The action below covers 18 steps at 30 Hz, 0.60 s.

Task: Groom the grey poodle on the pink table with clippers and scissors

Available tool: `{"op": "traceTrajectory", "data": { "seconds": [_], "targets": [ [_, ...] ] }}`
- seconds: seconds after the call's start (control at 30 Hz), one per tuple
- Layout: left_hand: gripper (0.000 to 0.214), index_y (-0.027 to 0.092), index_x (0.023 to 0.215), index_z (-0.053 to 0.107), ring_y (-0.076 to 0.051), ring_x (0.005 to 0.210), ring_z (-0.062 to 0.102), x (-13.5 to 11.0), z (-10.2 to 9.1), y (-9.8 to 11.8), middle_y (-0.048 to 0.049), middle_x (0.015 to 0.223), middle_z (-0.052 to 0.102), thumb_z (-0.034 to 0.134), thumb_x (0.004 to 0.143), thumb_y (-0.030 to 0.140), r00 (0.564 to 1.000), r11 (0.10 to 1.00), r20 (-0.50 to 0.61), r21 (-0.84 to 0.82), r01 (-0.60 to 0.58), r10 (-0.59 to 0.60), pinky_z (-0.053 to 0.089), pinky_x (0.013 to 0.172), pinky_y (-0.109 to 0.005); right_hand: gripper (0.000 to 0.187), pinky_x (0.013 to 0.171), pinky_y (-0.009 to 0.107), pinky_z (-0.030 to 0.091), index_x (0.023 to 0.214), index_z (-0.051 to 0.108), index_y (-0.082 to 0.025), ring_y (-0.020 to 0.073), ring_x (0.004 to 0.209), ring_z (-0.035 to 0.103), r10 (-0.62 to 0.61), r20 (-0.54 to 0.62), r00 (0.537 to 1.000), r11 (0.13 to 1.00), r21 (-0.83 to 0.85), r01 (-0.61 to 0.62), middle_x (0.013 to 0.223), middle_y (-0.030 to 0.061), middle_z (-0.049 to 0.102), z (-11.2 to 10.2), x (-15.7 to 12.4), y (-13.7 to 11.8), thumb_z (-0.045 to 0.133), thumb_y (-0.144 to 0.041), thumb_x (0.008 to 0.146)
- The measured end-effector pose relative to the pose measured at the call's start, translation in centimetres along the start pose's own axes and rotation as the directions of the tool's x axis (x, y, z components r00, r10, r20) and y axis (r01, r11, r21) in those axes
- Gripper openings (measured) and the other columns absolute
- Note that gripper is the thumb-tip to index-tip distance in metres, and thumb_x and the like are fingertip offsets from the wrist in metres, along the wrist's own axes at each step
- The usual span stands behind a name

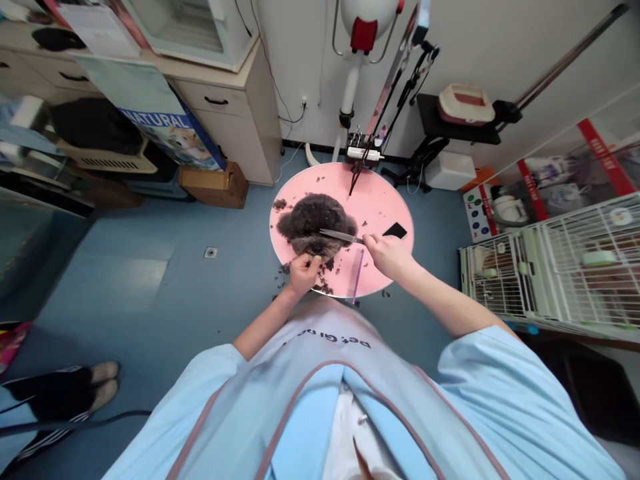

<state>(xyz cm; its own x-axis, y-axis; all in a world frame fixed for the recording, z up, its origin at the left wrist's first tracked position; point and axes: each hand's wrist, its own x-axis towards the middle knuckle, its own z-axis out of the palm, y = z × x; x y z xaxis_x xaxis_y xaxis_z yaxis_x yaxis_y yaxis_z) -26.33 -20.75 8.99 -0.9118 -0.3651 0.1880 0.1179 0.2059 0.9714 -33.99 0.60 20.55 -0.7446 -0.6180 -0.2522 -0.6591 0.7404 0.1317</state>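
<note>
A dark grey, fluffy dog point(317, 213) is on a round pink grooming table point(385, 200), its head toward me. My left hand point(304, 273) is closed at the near side of the head, pinching the muzzle or its fur; the exact grip is partly hidden. In my right hand point(383, 253) is a pair of grooming scissors point(343, 236), the long blades pointing left across the top of the dog's head. A purple-backed comb point(359, 277) lies near the table's front edge, below my right hand. Cut tufts of dark fur point(324, 287) are scattered around.
A black phone point(395, 231) lies at the table's right. Behind the table stand a white dryer stand point(350, 87) and a grooming arm with black straps point(395, 100). White wire cages point(500, 273) are at right, a cardboard box point(215, 185) at left. Another person's feet point(104, 383) show lower left.
</note>
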Motion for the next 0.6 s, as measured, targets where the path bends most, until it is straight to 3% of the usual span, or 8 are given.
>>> {"op": "traceTrajectory", "data": {
  "seconds": [0.37, 0.6],
  "targets": [
    [0.053, 0.02, 0.048, 0.028, -0.008, 0.043, 0.027, -0.1, 0.3, 0.4, 0.0051, 0.044, 0.028, 0.062, 0.081, 0.043, 0.999, 0.999, 0.017, 0.01, -0.052, 0.052, 0.024, 0.043, -0.024, 0.036, 0.065, 0.031, 0.034, 0.121, 0.052, -0.004, 0.0237, 0.08, 0.063, 0.006, -0.026, 1.0, 0.999, -0.042, -0.007, 0.095, 0.0174, 0.065, 2.0, -1.1, -0.3, 0.032, -0.007, 0.091],
    [0.051, 0.019, 0.047, 0.03, -0.007, 0.04, 0.028, 0.0, 0.6, 0.7, 0.0042, 0.041, 0.033, 0.059, 0.083, 0.041, 0.995, 0.995, 0.038, -0.008, -0.097, 0.098, 0.023, 0.04, -0.023, 0.037, 0.066, 0.031, 0.04, 0.118, 0.052, -0.005, 0.0258, 0.085, 0.066, 0.048, 0.024, 0.999, 0.997, -0.066, -0.046, 0.102, 0.0206, 0.066, 1.5, -1.4, -1.1, 0.03, -0.004, 0.089]
  ]
}}
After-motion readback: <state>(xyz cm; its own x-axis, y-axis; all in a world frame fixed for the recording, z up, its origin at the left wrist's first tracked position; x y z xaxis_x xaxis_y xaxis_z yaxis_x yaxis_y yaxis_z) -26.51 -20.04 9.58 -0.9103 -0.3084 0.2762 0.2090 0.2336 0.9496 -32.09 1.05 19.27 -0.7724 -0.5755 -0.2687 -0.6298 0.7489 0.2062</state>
